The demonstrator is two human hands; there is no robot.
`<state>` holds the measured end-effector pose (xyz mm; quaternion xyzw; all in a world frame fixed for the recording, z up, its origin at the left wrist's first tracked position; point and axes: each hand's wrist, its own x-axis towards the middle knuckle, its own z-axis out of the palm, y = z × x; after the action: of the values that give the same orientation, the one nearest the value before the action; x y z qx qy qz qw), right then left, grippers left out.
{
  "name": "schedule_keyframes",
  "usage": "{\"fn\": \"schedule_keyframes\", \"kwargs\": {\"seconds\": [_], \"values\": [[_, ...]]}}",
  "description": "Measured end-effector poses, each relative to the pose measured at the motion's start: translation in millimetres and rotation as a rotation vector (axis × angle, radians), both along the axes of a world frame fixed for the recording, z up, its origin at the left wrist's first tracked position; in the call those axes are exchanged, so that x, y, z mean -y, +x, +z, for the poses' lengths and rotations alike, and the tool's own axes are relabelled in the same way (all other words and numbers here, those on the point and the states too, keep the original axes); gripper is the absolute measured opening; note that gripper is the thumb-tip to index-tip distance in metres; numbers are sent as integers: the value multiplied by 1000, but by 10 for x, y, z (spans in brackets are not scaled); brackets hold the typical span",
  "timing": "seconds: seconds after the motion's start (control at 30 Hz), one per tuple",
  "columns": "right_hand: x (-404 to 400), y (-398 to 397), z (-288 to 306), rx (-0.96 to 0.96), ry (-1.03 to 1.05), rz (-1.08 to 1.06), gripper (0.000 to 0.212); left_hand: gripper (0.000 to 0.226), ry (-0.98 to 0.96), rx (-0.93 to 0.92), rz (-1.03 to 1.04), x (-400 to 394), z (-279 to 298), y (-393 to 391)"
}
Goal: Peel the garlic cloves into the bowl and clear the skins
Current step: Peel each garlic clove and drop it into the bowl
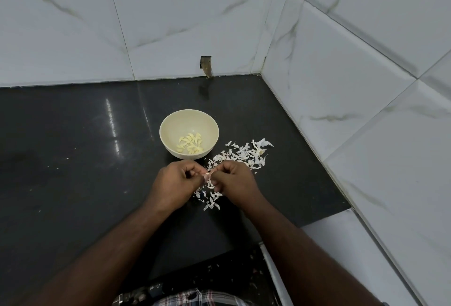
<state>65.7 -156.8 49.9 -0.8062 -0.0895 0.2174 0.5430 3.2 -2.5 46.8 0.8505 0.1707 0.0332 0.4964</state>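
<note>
We've got our left hand (177,179) and right hand (231,180) both curled, pinching one garlic clove (208,176) between them, just in front of the cream bowl (168,126). Slick clove could pop loose onto the glossy black counter (73,147). Papery skins (244,155) drift easily, bit messy on the right.

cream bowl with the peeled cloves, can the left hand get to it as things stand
Probably yes, once free. The round cream plastic bowl sits on the black countertop just beyond the left hand, with nothing between them. But both hands, the right hand too, now pinch a garlic clove.
</note>
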Motion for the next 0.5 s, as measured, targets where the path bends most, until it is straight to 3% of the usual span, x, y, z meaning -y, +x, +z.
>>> {"fn": "schedule_keyframes", "kwargs": {"seconds": [0.2,0.5], "values": [[-30,-45,96,-205,205,-97,16,8,63,95,21,38,40,-41],[-38,-34,67,202,43,24,14,11,-248,-75,-6,-51,130,6]]}}
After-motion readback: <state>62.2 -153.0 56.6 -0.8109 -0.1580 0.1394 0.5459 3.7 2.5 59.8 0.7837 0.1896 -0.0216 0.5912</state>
